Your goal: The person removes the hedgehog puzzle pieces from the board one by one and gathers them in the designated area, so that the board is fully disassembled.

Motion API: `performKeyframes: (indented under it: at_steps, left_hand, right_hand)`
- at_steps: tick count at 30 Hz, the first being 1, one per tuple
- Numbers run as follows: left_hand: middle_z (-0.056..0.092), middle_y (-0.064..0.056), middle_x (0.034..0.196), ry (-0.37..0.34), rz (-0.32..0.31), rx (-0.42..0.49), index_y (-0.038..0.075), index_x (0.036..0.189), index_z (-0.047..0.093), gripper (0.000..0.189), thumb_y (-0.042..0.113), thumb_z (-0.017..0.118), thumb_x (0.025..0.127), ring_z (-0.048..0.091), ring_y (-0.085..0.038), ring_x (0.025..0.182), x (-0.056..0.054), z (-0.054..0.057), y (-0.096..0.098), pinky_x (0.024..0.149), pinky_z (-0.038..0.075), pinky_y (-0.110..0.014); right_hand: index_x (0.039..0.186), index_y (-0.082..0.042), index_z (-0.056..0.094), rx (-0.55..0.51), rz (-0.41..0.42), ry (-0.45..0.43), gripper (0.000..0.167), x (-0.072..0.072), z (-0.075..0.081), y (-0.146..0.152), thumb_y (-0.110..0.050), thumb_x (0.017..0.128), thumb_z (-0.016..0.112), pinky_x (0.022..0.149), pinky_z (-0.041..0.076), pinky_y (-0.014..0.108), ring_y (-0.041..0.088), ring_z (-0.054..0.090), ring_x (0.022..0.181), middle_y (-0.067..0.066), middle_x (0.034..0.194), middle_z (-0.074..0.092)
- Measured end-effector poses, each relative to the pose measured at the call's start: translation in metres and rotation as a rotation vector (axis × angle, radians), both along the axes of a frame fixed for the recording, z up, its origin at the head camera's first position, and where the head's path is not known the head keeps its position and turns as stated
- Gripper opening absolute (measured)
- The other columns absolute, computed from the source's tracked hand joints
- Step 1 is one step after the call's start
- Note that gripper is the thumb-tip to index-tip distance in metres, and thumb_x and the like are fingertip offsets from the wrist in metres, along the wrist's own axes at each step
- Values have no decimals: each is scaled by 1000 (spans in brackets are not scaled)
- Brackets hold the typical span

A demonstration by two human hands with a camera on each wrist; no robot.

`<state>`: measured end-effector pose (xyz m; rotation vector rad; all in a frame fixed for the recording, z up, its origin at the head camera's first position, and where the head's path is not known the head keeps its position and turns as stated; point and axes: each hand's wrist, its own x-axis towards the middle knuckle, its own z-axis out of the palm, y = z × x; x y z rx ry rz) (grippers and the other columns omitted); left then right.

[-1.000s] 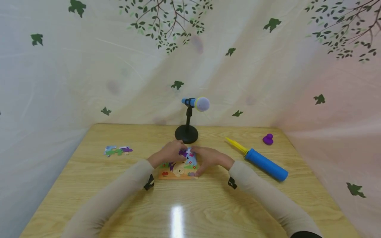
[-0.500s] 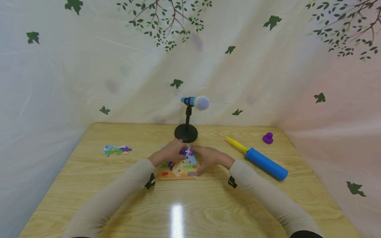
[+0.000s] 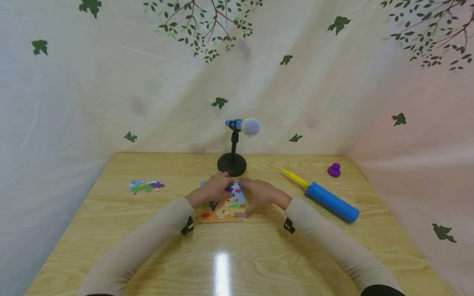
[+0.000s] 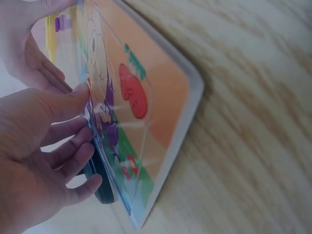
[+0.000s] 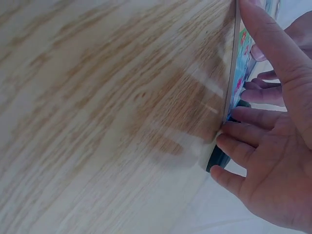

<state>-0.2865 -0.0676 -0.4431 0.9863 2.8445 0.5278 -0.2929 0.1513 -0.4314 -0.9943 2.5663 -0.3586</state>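
and here's the left hand (image 3: 211, 191) on the puzzle board (image 3: 221, 218), thumb on the picture, fingers loosely bent by its far side; whether it pinches a piece, i cannot tell. the right hand (image 3: 262, 193) is spread wide along the board's right edge, thumb near, fingers far, touching without clenching. the board lies flat mid-table, its far left part hidden by the left hand. just beyond stands a microphone (image 3: 251, 127) on a black stand (image 3: 232, 165); loose puzzle pieces (image 3: 148, 188) wait left, a blue pump (image 3: 333, 202) right, a purple toy (image 3: 334, 170) far right. against a second ago, hands and board have barely shifted.
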Motion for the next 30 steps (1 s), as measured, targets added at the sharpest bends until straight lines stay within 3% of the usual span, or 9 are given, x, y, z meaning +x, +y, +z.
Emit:
performKeyframes:
  at_steps: [14,20,30]
  left_hand:
    - [71,-15,107,44,-38,-52,-1,116,73,36,18,81,86,61,-28,99,-13,2,6,91,52,-46]
    - [70,-16,114,-11,-20,1,-3,119,69,42,19,83,85,61,-30,106,-17,0,3,100,49,-46]
    - [65,-15,112,-67,6,-2,-2,121,66,44,20,82,86,54,-28,103,-15,0,2,94,49,-44]
  right_hand:
    - [155,-2,37,29,4,-14,114,-4,4,-1,-47,67,94,118,39,48,36,43,146,20,163,35]
    - [156,0,35,28,3,-25,114,-3,3,-2,-47,69,93,120,37,48,36,40,148,21,163,34]
    - [156,0,33,32,-25,-57,116,-1,4,-3,-46,69,93,120,36,48,35,40,148,20,163,34]
